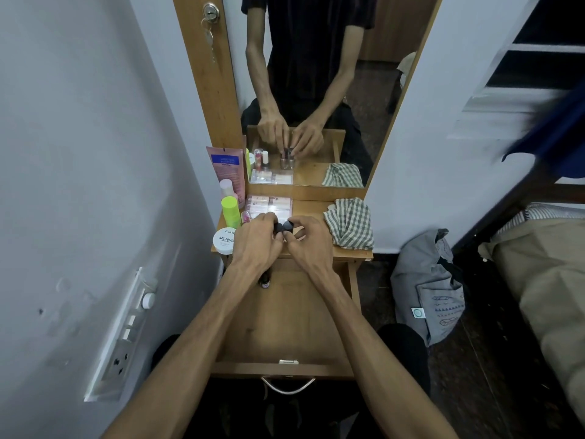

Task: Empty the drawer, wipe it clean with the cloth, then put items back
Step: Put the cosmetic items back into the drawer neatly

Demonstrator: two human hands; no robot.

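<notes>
Pale walls hem in a narrow wooden dressing desk [354, 253] with a tall mirror [316, 90] above it, and the drawer [285, 324] stands pulled fully out below, between the person's forearms. Its wooden floor is almost bare; one small dark bottle [264, 282] shows at the back left, partly hidden under the left wrist.

Both hands meet at the front edge of the desk top. The left hand [258, 239] has its fingers curled round a small dark-capped bottle [279, 228], and the right hand [308, 240] pinches a second dark-capped bottle [288, 225] just beside it; the mirror shows the two bottles standing close together under the fingertips. They look like nail polish bottles, though the labels cannot be read.

Such bottles are probably glass: light, hard, smooth, and liable to chip or tip if knocked together. The cap or the upper shoulder seems the safest hold, setting each down upright.

Left of the hands stand a white nail polish remover tub [224, 241], a lime-green capped bottle [230, 211], a pink tube [228, 167] and a clear flat case [272, 204]. The checked cloth [349, 223] lies crumpled on the right of the desk top, touched by neither hand. It is soft and limp and will bunch easily in a fist. Judging by the drawer, emptying is nearly done and wiping has not begun.
</notes>
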